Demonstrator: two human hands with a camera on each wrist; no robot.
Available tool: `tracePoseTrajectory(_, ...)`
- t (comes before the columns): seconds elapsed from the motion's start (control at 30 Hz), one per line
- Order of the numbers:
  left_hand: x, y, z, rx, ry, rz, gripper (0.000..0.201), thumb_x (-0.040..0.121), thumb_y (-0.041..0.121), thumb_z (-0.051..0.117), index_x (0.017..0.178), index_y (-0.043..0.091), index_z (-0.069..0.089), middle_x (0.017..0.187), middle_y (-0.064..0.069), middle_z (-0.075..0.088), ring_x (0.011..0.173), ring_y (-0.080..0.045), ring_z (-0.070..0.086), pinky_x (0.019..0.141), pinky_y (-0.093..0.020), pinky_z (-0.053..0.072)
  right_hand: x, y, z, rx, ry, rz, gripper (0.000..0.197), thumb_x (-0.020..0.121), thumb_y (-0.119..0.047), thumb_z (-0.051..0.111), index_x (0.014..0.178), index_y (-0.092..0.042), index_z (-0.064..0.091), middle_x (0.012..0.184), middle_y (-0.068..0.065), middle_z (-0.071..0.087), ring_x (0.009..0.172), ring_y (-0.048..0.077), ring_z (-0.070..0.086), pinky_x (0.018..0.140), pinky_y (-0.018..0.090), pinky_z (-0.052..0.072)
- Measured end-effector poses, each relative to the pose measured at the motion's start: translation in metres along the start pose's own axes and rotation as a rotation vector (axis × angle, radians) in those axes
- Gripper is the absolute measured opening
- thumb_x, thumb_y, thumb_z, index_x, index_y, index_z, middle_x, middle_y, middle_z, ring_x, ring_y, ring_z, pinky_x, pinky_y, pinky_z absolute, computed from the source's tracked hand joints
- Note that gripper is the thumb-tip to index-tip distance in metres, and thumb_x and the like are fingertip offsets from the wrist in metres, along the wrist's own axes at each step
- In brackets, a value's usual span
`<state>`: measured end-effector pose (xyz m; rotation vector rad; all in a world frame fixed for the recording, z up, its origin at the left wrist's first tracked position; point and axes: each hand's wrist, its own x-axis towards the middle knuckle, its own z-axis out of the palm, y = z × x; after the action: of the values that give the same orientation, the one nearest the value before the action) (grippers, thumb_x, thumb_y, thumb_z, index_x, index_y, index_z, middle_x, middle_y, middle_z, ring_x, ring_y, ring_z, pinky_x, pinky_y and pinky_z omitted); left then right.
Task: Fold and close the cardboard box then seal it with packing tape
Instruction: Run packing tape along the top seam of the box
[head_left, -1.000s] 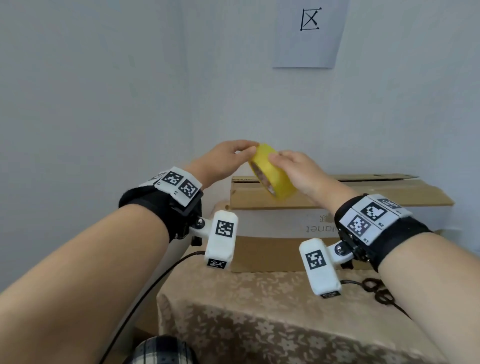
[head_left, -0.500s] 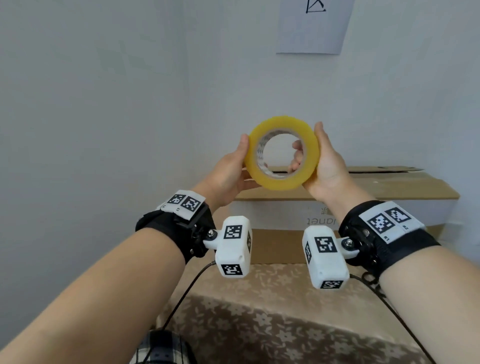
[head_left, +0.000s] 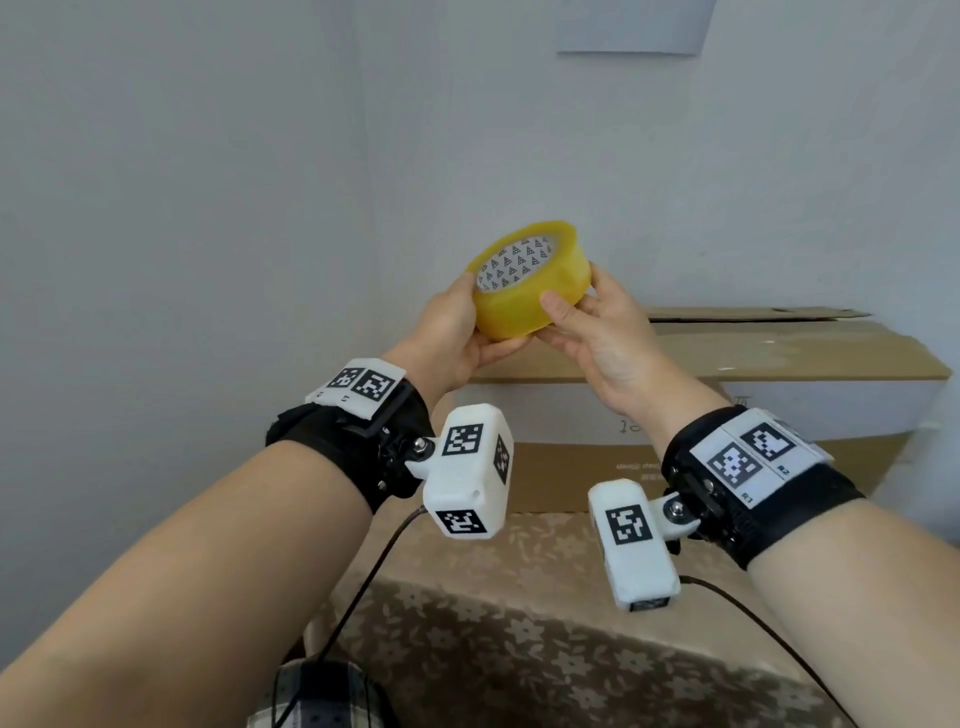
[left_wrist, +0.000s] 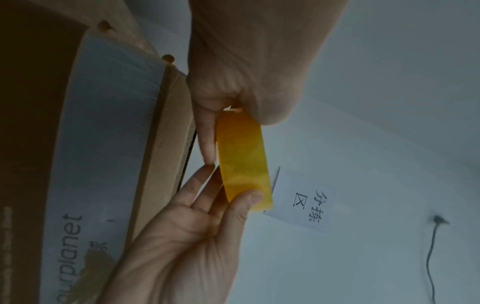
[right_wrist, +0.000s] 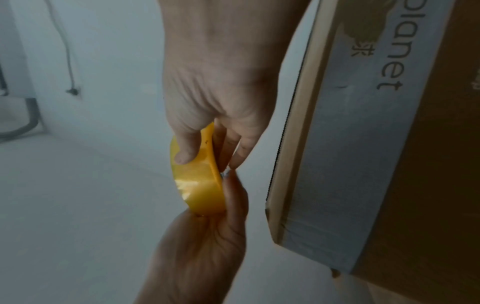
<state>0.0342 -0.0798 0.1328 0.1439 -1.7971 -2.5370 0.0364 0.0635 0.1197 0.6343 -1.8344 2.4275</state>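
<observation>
A yellow roll of packing tape (head_left: 524, 291) is held up in the air between both hands, tilted, with its printed core facing up. My left hand (head_left: 462, 327) cups its left side, thumb on the rim and fingers underneath. My right hand (head_left: 582, 306) grips the right side, thumb pressed on the outer band. The left wrist view shows the roll (left_wrist: 244, 160) edge-on, and so does the right wrist view, where the tape roll (right_wrist: 197, 185) has my thumb on it. The cardboard box (head_left: 753, 364) lies behind and below the hands with its top flaps folded down.
The box rests on a table with a beige flowered cloth (head_left: 519, 649), close to the white wall. A paper sheet (head_left: 634, 26) hangs on the wall above. Black cables (head_left: 363, 582) trail from the wrist cameras over the table's front edge.
The roll stood upright with its hole facing me; now it is tipped nearly flat with the core upward. Both hands have turned palms up beneath it.
</observation>
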Motion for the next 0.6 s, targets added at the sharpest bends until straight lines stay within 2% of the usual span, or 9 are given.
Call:
tracePoseTrajectory(0.1, 0.004, -0.004, 0.0, 0.354, -0.028, 0.055, 0.048, 0.096, 0.05, 0.037, 0.133, 0.019, 0.044, 0.128, -0.008, 0.054, 0.1, -0.023, 0.061, 0.078, -0.035, 0.056, 0.001, -0.007, 0.0, 0.105, 0.089, 0.006, 0.044, 0.091, -0.005, 0.057, 0.133, 0.001, 0.044, 0.11, 0.012, 0.066, 0.099, 0.026, 0.067, 0.077, 0.037, 0.058)
tracePoseTrajectory(0.17, 0.002, -0.002, 0.0, 0.578, -0.037, 0.2, 0.052, 0.096, 0.053, 0.033, 0.14, 0.025, 0.037, 0.143, -0.001, 0.04, 0.126, -0.018, 0.044, 0.103, -0.038, 0.04, 0.003, -0.012, -0.002, 0.144, 0.158, 0.022, 0.059, 0.092, -0.008, 0.059, 0.143, 0.001, 0.03, 0.114, 0.015, 0.064, 0.099, 0.028, 0.067, 0.079, 0.042, 0.058)
tracePoseTrajectory(0.2, -0.002, 0.001, 0.0, 0.639, -0.06, 0.308, 0.048, 0.098, 0.049, 0.032, 0.139, 0.026, 0.039, 0.144, 0.002, 0.037, 0.13, -0.013, 0.037, 0.107, -0.036, 0.034, 0.003, -0.015, -0.003, 0.142, 0.179, 0.032, 0.066, 0.092, -0.009, 0.059, 0.146, 0.0, 0.023, 0.115, 0.017, 0.063, 0.099, 0.028, 0.067, 0.081, 0.043, 0.058)
tracePoseTrajectory(0.23, -0.006, 0.004, 0.0, 0.678, -0.1, 0.418, 0.041, 0.1, 0.044, 0.031, 0.131, 0.024, 0.048, 0.136, 0.003, 0.042, 0.124, -0.006, 0.04, 0.101, -0.03, 0.037, 0.003, -0.016, -0.004, 0.126, 0.183, 0.041, 0.068, 0.092, -0.011, 0.06, 0.147, 0.0, 0.021, 0.116, 0.017, 0.063, 0.099, 0.028, 0.068, 0.081, 0.042, 0.058)
tracePoseTrajectory(0.27, -0.011, 0.006, 0.001, 0.695, -0.148, 0.503, 0.037, 0.102, 0.039, 0.031, 0.118, 0.018, 0.057, 0.117, 0.003, 0.051, 0.106, 0.0, 0.048, 0.086, -0.023, 0.041, 0.003, -0.016, -0.005, 0.108, 0.171, 0.047, 0.068, 0.092, -0.012, 0.059, 0.147, 0.001, 0.022, 0.117, 0.018, 0.063, 0.099, 0.028, 0.068, 0.081, 0.041, 0.058)
tracePoseTrajectory(0.33, -0.017, 0.009, 0.0, 0.699, -0.218, 0.578, 0.038, 0.101, 0.034, 0.039, 0.094, 0.002, 0.059, 0.079, 0.003, 0.049, 0.065, -0.002, 0.046, 0.058, -0.016, 0.037, 0.003, -0.018, -0.007, 0.078, 0.164, 0.051, 0.063, 0.093, -0.015, 0.059, 0.146, 0.0, 0.027, 0.115, 0.018, 0.065, 0.1, 0.027, 0.068, 0.08, 0.039, 0.058)
tracePoseTrajectory(0.37, -0.018, 0.01, 0.0, 0.723, -0.243, 0.588, 0.035, 0.098, 0.033, 0.046, 0.091, 0.001, 0.057, 0.072, 0.004, 0.047, 0.059, -0.003, 0.043, 0.053, -0.015, 0.035, 0.003, -0.019, -0.008, 0.075, 0.163, 0.052, 0.062, 0.094, -0.016, 0.058, 0.145, 0.0, 0.028, 0.116, 0.018, 0.065, 0.101, 0.027, 0.067, 0.079, 0.038, 0.058)
tracePoseTrajectory(0.47, -0.017, 0.014, -0.003, 0.791, -0.293, 0.602, 0.024, 0.092, 0.031, 0.058, 0.095, 0.007, 0.059, 0.073, 0.005, 0.054, 0.061, -0.003, 0.047, 0.054, -0.011, 0.037, 0.002, -0.024, -0.008, 0.106, 0.125, 0.061, 0.047, 0.096, -0.017, 0.054, 0.136, 0.003, 0.04, 0.116, 0.019, 0.065, 0.098, 0.027, 0.069, 0.074, 0.035, 0.058)
tracePoseTrajectory(0.6, -0.02, 0.018, -0.012, 0.722, -0.306, 0.647, 0.019, 0.091, 0.027, 0.061, 0.103, 0.012, 0.063, 0.084, 0.006, 0.061, 0.073, -0.001, 0.055, 0.066, -0.011, 0.043, 0.001, -0.03, -0.008, 0.192, 0.116, 0.065, 0.018, 0.098, -0.017, 0.048, 0.102, -0.003, 0.059, 0.099, 0.014, 0.067, 0.08, 0.019, 0.071, 0.067, 0.028, 0.058)
